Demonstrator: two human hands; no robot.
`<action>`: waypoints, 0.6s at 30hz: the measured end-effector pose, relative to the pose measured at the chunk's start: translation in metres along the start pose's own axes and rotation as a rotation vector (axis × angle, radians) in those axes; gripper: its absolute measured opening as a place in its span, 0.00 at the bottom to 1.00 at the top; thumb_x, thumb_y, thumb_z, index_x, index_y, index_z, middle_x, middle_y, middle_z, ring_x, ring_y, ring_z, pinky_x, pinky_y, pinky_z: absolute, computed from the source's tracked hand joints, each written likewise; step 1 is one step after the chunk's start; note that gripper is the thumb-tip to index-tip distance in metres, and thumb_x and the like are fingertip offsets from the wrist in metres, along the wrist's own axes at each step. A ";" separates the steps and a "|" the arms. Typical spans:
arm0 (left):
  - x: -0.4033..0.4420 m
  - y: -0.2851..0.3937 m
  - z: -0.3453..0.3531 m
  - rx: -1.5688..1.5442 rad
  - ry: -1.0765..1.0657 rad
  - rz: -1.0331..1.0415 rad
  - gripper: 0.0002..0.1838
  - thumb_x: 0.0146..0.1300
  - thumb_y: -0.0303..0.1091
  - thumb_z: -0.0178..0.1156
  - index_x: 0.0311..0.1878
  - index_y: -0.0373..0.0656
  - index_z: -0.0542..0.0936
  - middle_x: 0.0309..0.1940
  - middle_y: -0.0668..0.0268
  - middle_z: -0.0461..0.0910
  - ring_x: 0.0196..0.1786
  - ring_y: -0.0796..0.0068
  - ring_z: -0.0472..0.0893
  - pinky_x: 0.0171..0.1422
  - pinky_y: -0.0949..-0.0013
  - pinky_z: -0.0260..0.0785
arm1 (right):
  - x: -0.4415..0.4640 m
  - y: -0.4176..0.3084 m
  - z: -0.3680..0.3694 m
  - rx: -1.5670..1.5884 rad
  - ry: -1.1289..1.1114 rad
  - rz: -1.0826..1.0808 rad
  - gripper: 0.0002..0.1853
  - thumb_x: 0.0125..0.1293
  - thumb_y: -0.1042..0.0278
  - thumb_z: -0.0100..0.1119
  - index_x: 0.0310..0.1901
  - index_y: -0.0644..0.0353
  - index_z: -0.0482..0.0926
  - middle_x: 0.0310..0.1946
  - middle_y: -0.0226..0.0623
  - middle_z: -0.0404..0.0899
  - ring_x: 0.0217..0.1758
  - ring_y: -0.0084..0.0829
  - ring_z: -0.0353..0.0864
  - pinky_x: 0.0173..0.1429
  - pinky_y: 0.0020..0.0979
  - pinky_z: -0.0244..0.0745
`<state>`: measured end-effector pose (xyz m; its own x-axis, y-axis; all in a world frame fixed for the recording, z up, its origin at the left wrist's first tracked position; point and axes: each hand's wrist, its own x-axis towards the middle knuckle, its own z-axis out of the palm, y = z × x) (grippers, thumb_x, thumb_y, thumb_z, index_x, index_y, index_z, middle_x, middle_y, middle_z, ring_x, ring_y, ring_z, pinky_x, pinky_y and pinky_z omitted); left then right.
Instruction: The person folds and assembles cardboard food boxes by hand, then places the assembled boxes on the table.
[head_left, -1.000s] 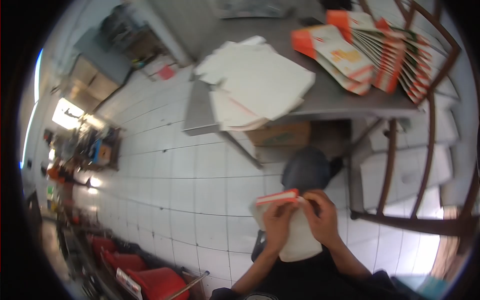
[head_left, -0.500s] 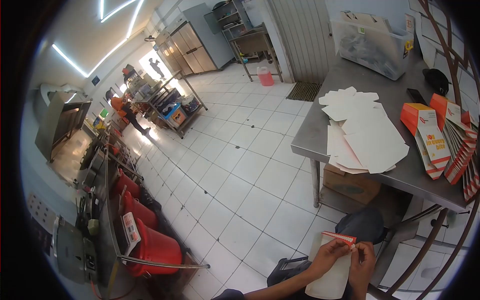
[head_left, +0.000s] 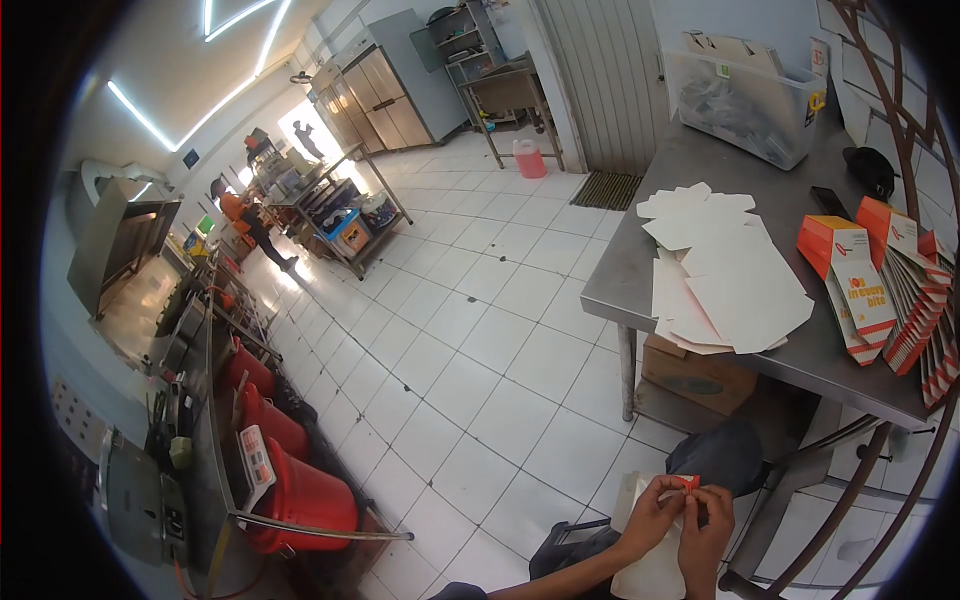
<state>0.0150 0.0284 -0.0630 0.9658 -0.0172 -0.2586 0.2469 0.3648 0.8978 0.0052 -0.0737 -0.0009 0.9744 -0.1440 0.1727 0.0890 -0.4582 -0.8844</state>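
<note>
So your head view's got a white tiled floor (head_left: 450, 345), red buckets (head_left: 305, 510) down the left, a person in an orange top (head_left: 238, 212) way off at the back, and a metal table (head_left: 612, 280) on the right with a pile of white cardboard (head_left: 745, 295), some red-and-white boxes (head_left: 862, 290) and a clear tub (head_left: 740, 125). Your carton (head_left: 650, 577) is down by your lap, and both your left hand (head_left: 655, 508) and right hand (head_left: 708, 520) are close together, fingertips pinching its red end.
</note>
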 end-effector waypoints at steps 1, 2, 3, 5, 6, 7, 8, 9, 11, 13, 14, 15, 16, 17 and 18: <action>0.001 0.000 -0.001 0.028 0.011 -0.019 0.10 0.79 0.30 0.55 0.57 0.36 0.75 0.53 0.61 0.80 0.56 0.74 0.81 0.64 0.71 0.75 | 0.000 0.002 0.000 -0.007 -0.014 -0.011 0.05 0.69 0.76 0.63 0.43 0.67 0.81 0.45 0.43 0.79 0.46 0.38 0.81 0.52 0.34 0.75; 0.003 -0.001 -0.002 0.055 0.024 -0.037 0.11 0.79 0.31 0.55 0.57 0.35 0.76 0.53 0.61 0.80 0.55 0.74 0.81 0.63 0.71 0.75 | 0.001 0.004 0.000 -0.014 -0.028 -0.023 0.05 0.69 0.76 0.63 0.44 0.67 0.81 0.45 0.43 0.79 0.46 0.38 0.82 0.52 0.34 0.75; 0.005 -0.001 -0.004 0.083 0.035 -0.055 0.12 0.79 0.32 0.56 0.58 0.35 0.76 0.52 0.61 0.81 0.55 0.73 0.82 0.63 0.71 0.76 | 0.001 0.006 0.001 0.007 -0.022 0.001 0.05 0.69 0.76 0.63 0.43 0.67 0.81 0.44 0.43 0.79 0.45 0.38 0.82 0.51 0.34 0.75; 0.010 0.000 -0.005 0.100 -0.078 -0.127 0.15 0.79 0.29 0.56 0.64 0.35 0.75 0.55 0.61 0.82 0.57 0.75 0.82 0.64 0.71 0.75 | 0.000 0.011 0.004 0.049 -0.010 0.047 0.04 0.69 0.76 0.63 0.43 0.67 0.80 0.42 0.43 0.79 0.44 0.36 0.82 0.48 0.33 0.75; 0.012 0.001 -0.005 0.109 -0.134 -0.163 0.17 0.79 0.28 0.55 0.67 0.35 0.75 0.57 0.61 0.83 0.58 0.76 0.82 0.65 0.70 0.75 | 0.000 0.017 0.003 0.024 -0.008 0.057 0.04 0.70 0.76 0.62 0.42 0.67 0.79 0.41 0.42 0.79 0.43 0.34 0.81 0.47 0.32 0.75; 0.012 -0.003 -0.005 0.128 -0.185 -0.125 0.18 0.78 0.28 0.56 0.67 0.36 0.75 0.58 0.61 0.82 0.59 0.75 0.82 0.65 0.70 0.75 | 0.002 0.027 0.000 -0.001 -0.007 0.067 0.04 0.70 0.77 0.62 0.42 0.67 0.78 0.39 0.41 0.79 0.41 0.32 0.81 0.45 0.32 0.74; 0.011 -0.011 -0.006 0.148 -0.235 -0.087 0.18 0.78 0.28 0.56 0.68 0.37 0.75 0.58 0.62 0.82 0.59 0.74 0.82 0.65 0.70 0.75 | 0.004 0.036 -0.004 -0.026 -0.006 0.078 0.04 0.70 0.77 0.62 0.41 0.66 0.77 0.38 0.41 0.79 0.40 0.31 0.81 0.43 0.31 0.74; 0.010 -0.014 -0.006 0.168 -0.285 -0.051 0.19 0.78 0.28 0.57 0.69 0.37 0.76 0.59 0.62 0.82 0.59 0.74 0.82 0.65 0.70 0.75 | 0.006 0.044 -0.010 0.006 -0.020 0.138 0.04 0.70 0.77 0.62 0.40 0.66 0.76 0.36 0.40 0.78 0.38 0.29 0.80 0.42 0.30 0.73; 0.000 0.006 0.001 0.292 -0.331 -0.071 0.18 0.77 0.28 0.58 0.68 0.38 0.77 0.60 0.59 0.81 0.61 0.72 0.81 0.66 0.69 0.75 | 0.007 0.061 -0.021 0.072 -0.051 0.258 0.05 0.70 0.77 0.62 0.39 0.65 0.75 0.34 0.38 0.77 0.35 0.26 0.79 0.39 0.29 0.72; -0.014 0.039 0.013 0.372 -0.302 0.020 0.19 0.76 0.29 0.59 0.68 0.39 0.77 0.62 0.56 0.80 0.63 0.70 0.81 0.66 0.68 0.74 | 0.005 0.082 -0.025 -0.041 0.079 0.210 0.05 0.71 0.77 0.62 0.38 0.64 0.74 0.32 0.36 0.76 0.34 0.25 0.79 0.39 0.28 0.72; -0.023 0.059 0.018 0.394 -0.250 0.115 0.20 0.76 0.30 0.60 0.69 0.40 0.76 0.63 0.55 0.80 0.64 0.69 0.81 0.66 0.67 0.74 | 0.000 0.097 -0.028 -0.097 0.141 0.189 0.06 0.71 0.77 0.62 0.38 0.63 0.74 0.31 0.35 0.76 0.33 0.24 0.78 0.39 0.28 0.72; -0.024 0.073 0.019 0.419 -0.197 0.211 0.21 0.75 0.30 0.61 0.70 0.40 0.76 0.64 0.54 0.79 0.65 0.68 0.81 0.67 0.67 0.74 | -0.004 0.118 -0.034 -0.012 0.165 0.222 0.03 0.73 0.75 0.60 0.43 0.63 0.77 0.33 0.34 0.79 0.35 0.24 0.79 0.39 0.27 0.71; -0.020 0.080 0.019 0.583 -0.060 0.383 0.23 0.75 0.30 0.61 0.71 0.42 0.74 0.65 0.54 0.79 0.65 0.67 0.80 0.67 0.66 0.74 | -0.004 0.114 -0.038 -0.040 0.168 0.199 0.07 0.74 0.70 0.62 0.46 0.64 0.77 0.35 0.38 0.79 0.38 0.29 0.79 0.42 0.31 0.73; -0.016 0.085 0.020 0.744 0.080 0.553 0.25 0.75 0.31 0.62 0.73 0.43 0.73 0.65 0.54 0.79 0.66 0.65 0.80 0.67 0.65 0.74 | -0.006 0.110 -0.048 -0.069 0.173 0.176 0.11 0.74 0.66 0.63 0.48 0.66 0.78 0.38 0.42 0.80 0.40 0.34 0.79 0.46 0.35 0.75; -0.015 0.082 0.018 0.789 0.112 0.581 0.27 0.74 0.30 0.61 0.74 0.45 0.71 0.66 0.55 0.78 0.67 0.63 0.80 0.66 0.64 0.74 | -0.007 0.101 -0.056 -0.096 0.178 0.154 0.16 0.75 0.61 0.64 0.51 0.67 0.78 0.41 0.46 0.80 0.43 0.39 0.79 0.49 0.39 0.77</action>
<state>0.0226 0.0414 0.0211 0.9507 0.0711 0.3020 -0.2422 -0.4379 0.8658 -0.0039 -0.1682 -0.0675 0.9225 -0.3669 0.1202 -0.0862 -0.4992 -0.8622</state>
